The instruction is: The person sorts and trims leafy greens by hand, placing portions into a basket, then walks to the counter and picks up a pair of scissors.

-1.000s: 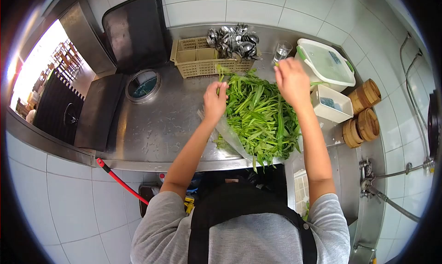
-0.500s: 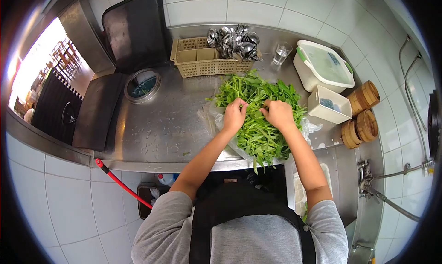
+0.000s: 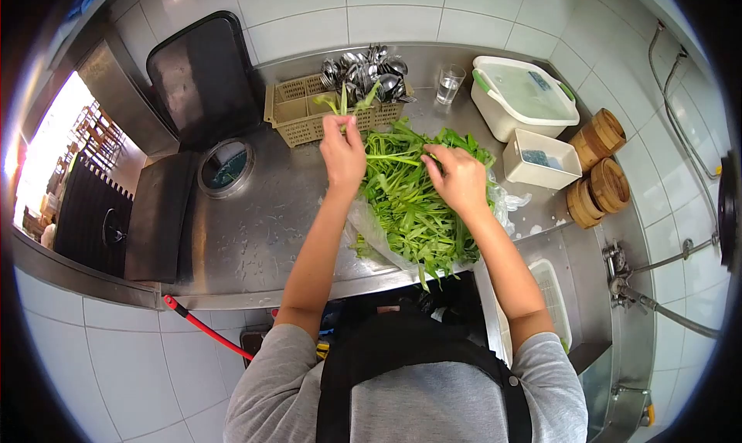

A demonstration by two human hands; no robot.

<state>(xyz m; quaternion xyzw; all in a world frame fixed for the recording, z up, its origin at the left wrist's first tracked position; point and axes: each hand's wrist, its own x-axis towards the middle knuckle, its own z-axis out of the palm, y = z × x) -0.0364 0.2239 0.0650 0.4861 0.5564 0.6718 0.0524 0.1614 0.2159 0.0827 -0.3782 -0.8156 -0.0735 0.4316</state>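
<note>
A big heap of leafy green stems (image 3: 413, 211) lies on a clear plastic bag (image 3: 369, 228) on the steel counter. My left hand (image 3: 342, 153), raised at the heap's left edge, is closed on a green sprig (image 3: 345, 101) whose leaves stick up above the fingers. Over the upper right of the heap, my right hand (image 3: 457, 176) pinches the end of a pale green stem (image 3: 393, 159) that stretches left toward my left hand. Whether that stem and the sprig are one piece I cannot tell.
Behind the heap stand a beige basket (image 3: 297, 122) with cutlery (image 3: 367, 76) and a glass (image 3: 449, 84). To the right are a lidded white tub (image 3: 525, 99), a small white container (image 3: 541, 159), bamboo steamers (image 3: 597, 139) and a sink (image 3: 576, 288). A round steel-rimmed opening (image 3: 226, 167) sits left.
My left hand has risen from the heap to the upper left with a sprig in it. My right hand has shifted slightly up, and a stem now stretches between the hands. The view has tilted slightly.
</note>
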